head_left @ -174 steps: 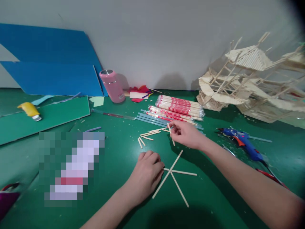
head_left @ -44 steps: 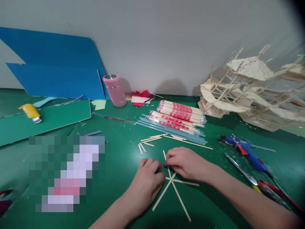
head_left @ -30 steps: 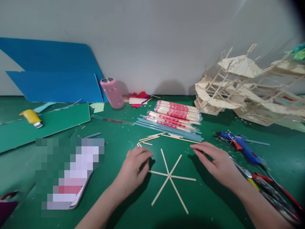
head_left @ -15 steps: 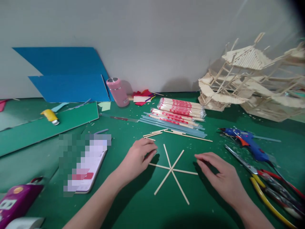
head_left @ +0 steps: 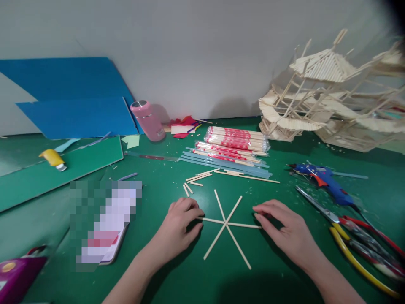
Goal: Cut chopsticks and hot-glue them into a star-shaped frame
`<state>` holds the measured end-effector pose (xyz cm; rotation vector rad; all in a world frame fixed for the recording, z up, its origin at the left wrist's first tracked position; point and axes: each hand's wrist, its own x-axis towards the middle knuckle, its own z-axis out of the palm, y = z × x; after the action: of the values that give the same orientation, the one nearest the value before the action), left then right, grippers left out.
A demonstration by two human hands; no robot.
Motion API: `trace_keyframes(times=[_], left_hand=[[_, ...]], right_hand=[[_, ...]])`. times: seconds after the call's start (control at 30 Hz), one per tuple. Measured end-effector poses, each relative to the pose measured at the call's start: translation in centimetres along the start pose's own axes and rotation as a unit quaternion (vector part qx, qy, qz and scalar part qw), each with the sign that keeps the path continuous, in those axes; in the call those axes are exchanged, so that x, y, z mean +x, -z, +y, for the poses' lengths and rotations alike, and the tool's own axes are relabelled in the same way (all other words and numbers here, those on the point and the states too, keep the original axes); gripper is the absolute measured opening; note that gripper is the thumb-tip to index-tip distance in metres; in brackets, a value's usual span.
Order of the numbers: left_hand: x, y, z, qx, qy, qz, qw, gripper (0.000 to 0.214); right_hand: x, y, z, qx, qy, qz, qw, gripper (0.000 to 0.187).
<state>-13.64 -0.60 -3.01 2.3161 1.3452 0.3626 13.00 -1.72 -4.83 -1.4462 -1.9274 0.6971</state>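
Observation:
Three thin wooden sticks cross at their middles as a six-armed star (head_left: 225, 223) lying flat on the green table. My left hand (head_left: 182, 223) is at the left end of the near-level stick, index fingertip beside its tip and thumb apart below; I cannot tell whether it touches. My right hand (head_left: 283, 226) hovers by the stick's right end, with a small gap between thumb and index finger and nothing visible between them. Several short cut sticks (head_left: 199, 176) lie beyond my left hand, near a longer stick (head_left: 253, 177).
Behind lie wrapped chopsticks (head_left: 236, 138) and translucent glue sticks (head_left: 226, 164). On the right are a blue glue gun (head_left: 325, 179), pliers (head_left: 338, 228) and a stick-built model (head_left: 322, 93). On the left are a phone (head_left: 117, 223), a yellow cutter (head_left: 52, 158) and a pink bottle (head_left: 148, 121).
My left hand has moved nearer to me, to the stick's left end, uncovering a pair of short sticks. My right hand has shifted slightly left. The camera view has turned a little.

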Motion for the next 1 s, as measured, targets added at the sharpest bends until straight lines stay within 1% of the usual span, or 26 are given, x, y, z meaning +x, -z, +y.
trace_keyframes(times=[0.27,0.53,0.7,0.8,0.87,0.93,1.0], left_hand=[[0.0,-0.4,-0.8,-0.005,-0.012,0.005,1.000,0.018],[0.2,-0.5,-0.8,-0.002,-0.017,0.000,1.000,0.019],[0.1,-0.7,-0.7,-0.004,-0.019,0.001,1.000,0.019],[0.1,-0.7,-0.7,-0.004,-0.024,0.002,1.000,0.019],[0.0,-0.7,-0.7,-0.003,-0.023,-0.001,1.000,0.019],[0.0,-0.8,-0.7,-0.002,-0.021,-0.006,1.000,0.020],[0.0,-0.9,-0.6,-0.001,-0.019,-0.009,1.000,0.020]], right_hand=[[0.2,-0.4,-0.1,0.000,0.000,-0.004,1.000,0.017],[0.3,-0.6,-0.2,0.002,-0.002,-0.024,1.000,0.015],[0.5,-0.5,-0.6,-0.012,0.014,-0.029,0.999,0.017],[1.2,-0.4,-1.2,-0.032,0.037,-0.051,0.997,0.018],[2.2,-0.6,-2.0,-0.061,0.048,-0.073,0.994,0.018],[3.5,-1.0,-2.8,-0.105,0.049,-0.102,0.988,0.018],[4.8,-1.5,-3.7,-0.167,0.041,-0.141,0.975,0.018]])
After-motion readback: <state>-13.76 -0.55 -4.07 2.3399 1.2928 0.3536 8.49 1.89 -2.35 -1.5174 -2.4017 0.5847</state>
